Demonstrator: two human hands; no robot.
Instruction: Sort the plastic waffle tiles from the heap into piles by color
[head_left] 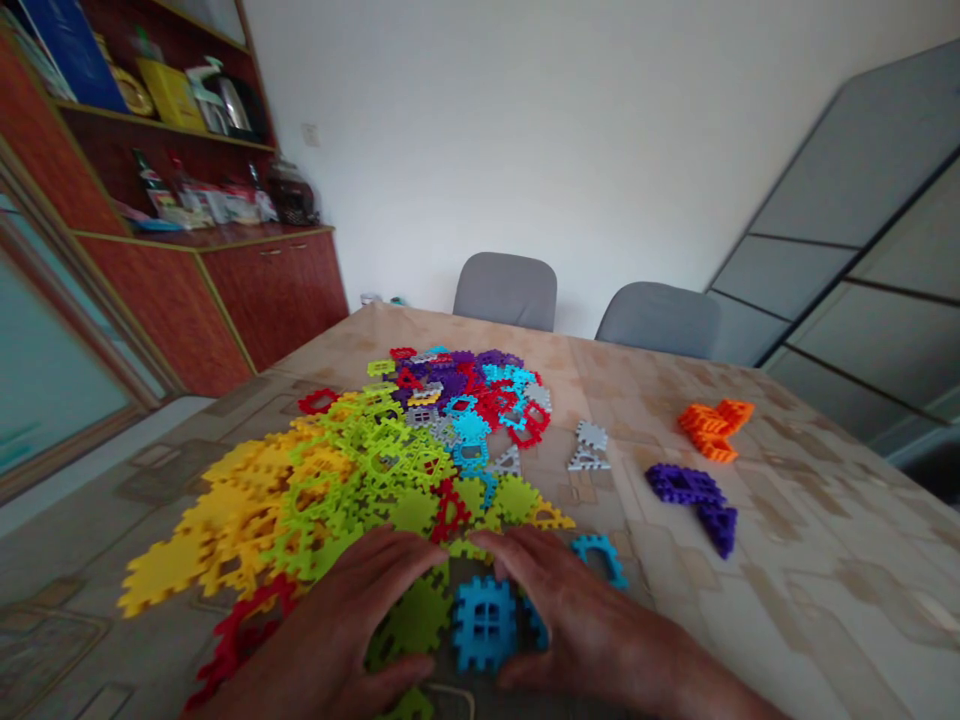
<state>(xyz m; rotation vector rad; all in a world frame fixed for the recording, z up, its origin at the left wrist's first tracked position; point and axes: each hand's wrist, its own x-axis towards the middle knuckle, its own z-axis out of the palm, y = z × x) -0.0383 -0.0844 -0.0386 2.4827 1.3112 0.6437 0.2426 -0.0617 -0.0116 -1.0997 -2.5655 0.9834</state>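
A big heap of flat interlocking plastic tiles (pixel 375 470) in yellow, green, red, blue and purple covers the table's middle and left. My left hand (pixel 337 630) lies on green tiles at the near edge, fingers stretched out flat. My right hand (pixel 577 610) rests beside it, fingers spread, thumb touching a blue square window tile (pixel 486 622) that sits between both hands. Neither hand grips anything. A light-blue arch tile (pixel 600 555) lies just past my right fingers.
Joined orange tiles (pixel 712 425) and joined purple tiles (pixel 694 500) sit apart at the right. Grey tiles (pixel 590 447) lie mid-table. Two grey chairs (pixel 506 290) stand at the far side. A wooden cabinet (pixel 225 290) with shelves is at the left.
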